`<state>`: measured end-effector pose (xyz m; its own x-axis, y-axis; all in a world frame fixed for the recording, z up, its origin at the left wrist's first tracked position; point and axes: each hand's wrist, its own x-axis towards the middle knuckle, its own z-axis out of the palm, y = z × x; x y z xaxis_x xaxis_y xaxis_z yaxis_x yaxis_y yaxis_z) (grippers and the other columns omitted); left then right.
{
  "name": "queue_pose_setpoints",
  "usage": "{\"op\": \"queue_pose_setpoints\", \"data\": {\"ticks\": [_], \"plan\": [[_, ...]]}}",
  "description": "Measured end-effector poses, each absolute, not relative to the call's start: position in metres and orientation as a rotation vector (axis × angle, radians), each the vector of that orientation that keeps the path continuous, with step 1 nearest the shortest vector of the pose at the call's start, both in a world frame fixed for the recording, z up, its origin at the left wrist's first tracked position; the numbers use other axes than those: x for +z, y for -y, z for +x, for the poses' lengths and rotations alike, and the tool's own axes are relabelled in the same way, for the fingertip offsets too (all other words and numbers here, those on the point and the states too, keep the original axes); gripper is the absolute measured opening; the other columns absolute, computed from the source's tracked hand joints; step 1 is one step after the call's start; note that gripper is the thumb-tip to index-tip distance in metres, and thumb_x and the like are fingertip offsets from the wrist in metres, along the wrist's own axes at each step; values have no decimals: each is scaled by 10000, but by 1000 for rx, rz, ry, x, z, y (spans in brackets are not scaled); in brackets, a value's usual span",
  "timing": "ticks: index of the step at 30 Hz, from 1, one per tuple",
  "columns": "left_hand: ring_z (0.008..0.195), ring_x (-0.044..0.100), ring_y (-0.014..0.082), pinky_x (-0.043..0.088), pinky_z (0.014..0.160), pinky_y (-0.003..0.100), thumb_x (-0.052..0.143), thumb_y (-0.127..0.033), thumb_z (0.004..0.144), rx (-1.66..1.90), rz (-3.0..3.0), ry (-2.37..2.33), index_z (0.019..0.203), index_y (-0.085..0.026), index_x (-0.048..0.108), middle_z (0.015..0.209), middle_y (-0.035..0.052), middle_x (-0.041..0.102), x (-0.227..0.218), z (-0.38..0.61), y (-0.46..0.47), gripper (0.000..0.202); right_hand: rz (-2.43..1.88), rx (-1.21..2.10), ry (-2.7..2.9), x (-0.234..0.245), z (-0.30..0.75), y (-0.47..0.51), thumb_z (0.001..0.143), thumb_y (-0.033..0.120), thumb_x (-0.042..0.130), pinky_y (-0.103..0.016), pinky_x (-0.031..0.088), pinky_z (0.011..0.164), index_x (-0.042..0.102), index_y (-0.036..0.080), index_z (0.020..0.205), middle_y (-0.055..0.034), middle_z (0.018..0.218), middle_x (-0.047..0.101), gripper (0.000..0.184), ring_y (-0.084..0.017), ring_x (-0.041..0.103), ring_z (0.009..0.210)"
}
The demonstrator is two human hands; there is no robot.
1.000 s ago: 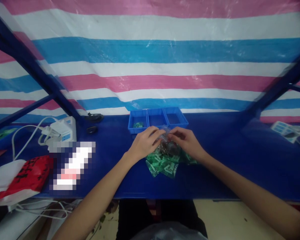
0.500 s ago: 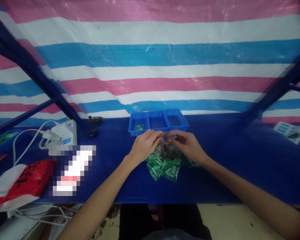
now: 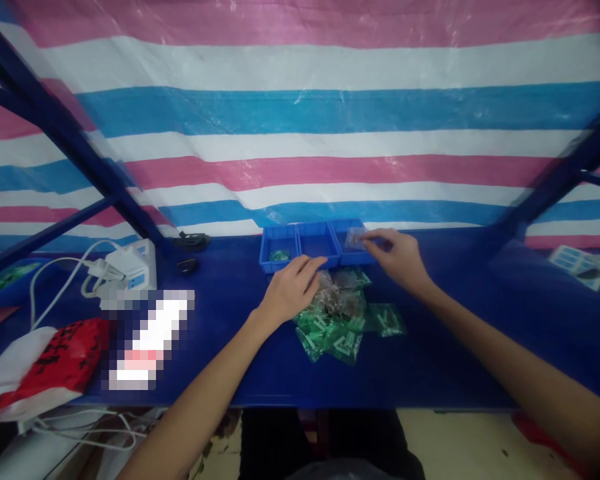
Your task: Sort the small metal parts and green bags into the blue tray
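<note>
1. While the right hand (image 3: pixel 399 259) reaches forward, the left hand (image 3: pixel 291 288) is lower and more to the left, so the two hands are apart.
2. The right thumb and finger are pinched together at the right edge of a small clear bag (image 3: pixel 354 238), which is at the right compartment of the blue tray (image 3: pixel 314 229). The bag looks almost square, so I cannot tell its long axis.
3. The left fingers are bent over the upper left side of the pile of bags (image 3: pixel 330 333); whether they grip something, I cannot tell.
4. The tray lies just beyond the hands, with its long axis from left to right. The right hand is nearer to its right compartment, and the left hand to the pile.
5. In the left compartment there is something small and green (image 3: pixel 279 255).
6. One green bag (image 3: pixel 387 320) lies at the right side of the pile, on the blue table (image 3: pixel 460 373).
7. Far to the left is a white power strip (image 3: pixel 143 257).
</note>
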<state>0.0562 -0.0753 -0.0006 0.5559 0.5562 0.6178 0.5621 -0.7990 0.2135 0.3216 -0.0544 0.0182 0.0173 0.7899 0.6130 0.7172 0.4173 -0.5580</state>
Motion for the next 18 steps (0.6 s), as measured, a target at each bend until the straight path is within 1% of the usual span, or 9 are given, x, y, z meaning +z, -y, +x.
{"op": "queue_pose_setpoints", "data": {"ticks": [4, 8, 11, 15, 18], "plan": [[957, 639, 195, 585, 776, 329, 433, -206, 1018, -1091, -2754, 980, 1291, -172, 549, 1080, 88, 628, -1, 55, 75, 298, -1335, 21, 1793, 10, 321, 34, 874, 294, 601, -389, 496, 737, 772, 216, 936, -64, 886, 774, 198, -247, 655, 774], [945, 637, 184, 584, 762, 319, 426, -196, 1018, -1071, -2762, 982, 1297, -174, 547, 1083, 86, 626, -1, 54, 74, 305, -1345, 24, 1961, 7, 320, 24, 887, 302, 582, -419, 496, 799, 777, 226, 945, -61, 927, 785, 217, -276, 671, 863], [955, 634, 185, 576, 763, 315, 435, -184, 1014, -1067, -2763, 991, 1282, -176, 558, 1073, 80, 626, -2, 54, 73, 295, -1292, -5, 2114, 9, 324, 26, 903, 330, 578, -455, 484, 852, 773, 212, 986, -82, 959, 784, 243, -300, 664, 917], [972, 633, 196, 572, 781, 326, 441, -180, 1013, -1054, -2765, 993, 1251, -176, 576, 1059, 75, 634, -3, 53, 71, 274, -1277, -124, 2144, 20, 332, 46, 921, 312, 558, -485, 470, 895, 750, 193, 988, -110, 987, 765, 236, -314, 657, 945], [973, 637, 201, 571, 789, 327, 435, -189, 1017, -1014, -2775, 987, 1236, -175, 582, 1054, 77, 642, -4, 53, 72, 265, -1288, -61, 2087, 35, 324, 83, 930, 301, 568, -446, 489, 872, 735, 201, 992, -101, 998, 754, 205, -302, 652, 966]]}}
